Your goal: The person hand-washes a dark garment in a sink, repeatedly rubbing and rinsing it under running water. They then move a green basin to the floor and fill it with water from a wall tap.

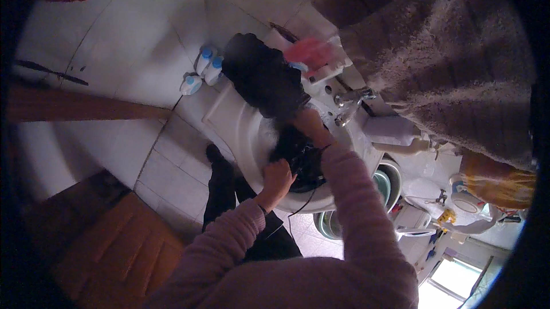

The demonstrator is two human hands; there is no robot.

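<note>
A black garment [264, 77] is bunched over the far side of a white washbasin [253, 137], and more wet black cloth [303, 158] lies down in the bowl. My right hand [310, 126] grips the cloth near the middle of the bowl, beside white suds. Closer to me, my left hand [277, 182] is closed at the near left edge of the dark fabric, its thumb towards the cloth. A thin dark cord [303, 206] hangs from the cloth over the basin's front rim. The cloth hides most of the bowl's bottom.
A chrome tap [354, 96] stands on the basin's right side. Several blue-capped white bottles [206, 61] are beyond its left corner. A pink cloth [313, 53] lies at the back. A large towel [438, 59] hangs at right, above a plastic bottle [391, 130]. A wooden door [124, 244] is at lower left.
</note>
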